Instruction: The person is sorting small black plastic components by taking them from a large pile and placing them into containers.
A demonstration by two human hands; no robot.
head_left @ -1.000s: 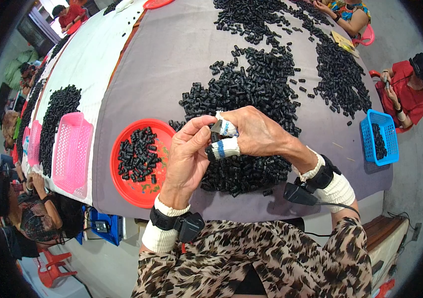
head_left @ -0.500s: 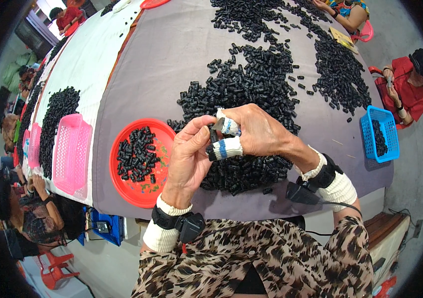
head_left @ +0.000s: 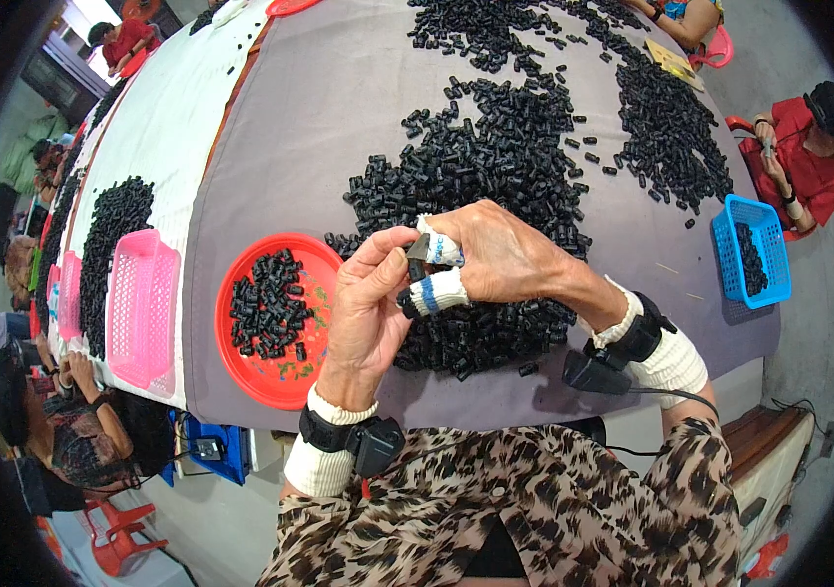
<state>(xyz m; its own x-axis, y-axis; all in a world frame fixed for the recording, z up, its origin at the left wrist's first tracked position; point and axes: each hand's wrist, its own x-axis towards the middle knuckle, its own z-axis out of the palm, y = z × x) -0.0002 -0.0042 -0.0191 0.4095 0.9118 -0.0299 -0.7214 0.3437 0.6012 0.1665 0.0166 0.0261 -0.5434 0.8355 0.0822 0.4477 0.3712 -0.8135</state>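
Note:
Over the near edge of a large pile of small black cylindrical parts [head_left: 475,186], my two hands meet at the fingertips. My left hand [head_left: 363,313] is closed, its thumb and fingers pinching one small black part that is mostly hidden now. A small grey metal blade [head_left: 420,247] sticks out from my right hand [head_left: 515,256], gripped between thumb and forefinger against that part. White cloth covers wrap the right thumb and forefinger. Left of my hands, a round red tray [head_left: 311,256] holds several more black parts and some coloured scraps.
A pink basket [head_left: 170,293] stands at left beside another black pile [head_left: 121,220]. At right, a blue basket [head_left: 779,256] holds black parts near a person in red [head_left: 808,161]. Other people sit around the cloth-covered table [head_left: 280,147]. Cables run from my wrist straps.
Both hands have shifted slightly left, still together. The blade now covers more of the black part, which shows less between the fingers. The view has moved a little.

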